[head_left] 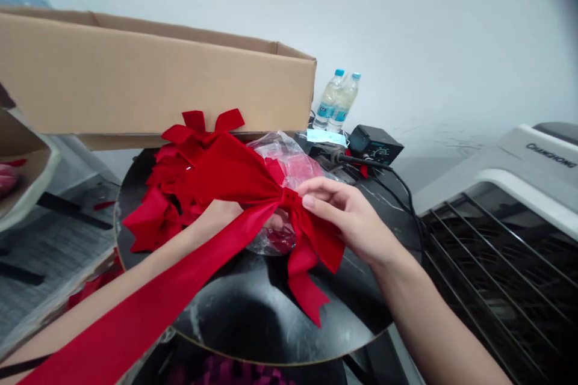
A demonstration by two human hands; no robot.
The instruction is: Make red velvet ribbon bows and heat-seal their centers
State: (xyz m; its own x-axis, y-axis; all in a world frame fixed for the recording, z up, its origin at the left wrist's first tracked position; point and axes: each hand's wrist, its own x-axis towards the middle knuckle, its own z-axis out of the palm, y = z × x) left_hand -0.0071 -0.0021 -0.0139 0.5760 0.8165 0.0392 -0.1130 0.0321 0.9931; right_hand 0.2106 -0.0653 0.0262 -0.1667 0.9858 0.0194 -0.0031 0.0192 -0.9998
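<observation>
Bare tabletop (241,313) lay before the bow (257,183); a cardboard box (180,78) blocked behind it, red pile (156,216) left, cable (366,162) right.

Red bow (235,171), right hand (338,206) pinching its middle, left hand (273,221) behind, black table (253,319)

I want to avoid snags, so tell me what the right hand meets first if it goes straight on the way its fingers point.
The right hand would first meet the red bow at its gathered middle, just to the hand's left; depth is unclear, so they may be touching.
</observation>
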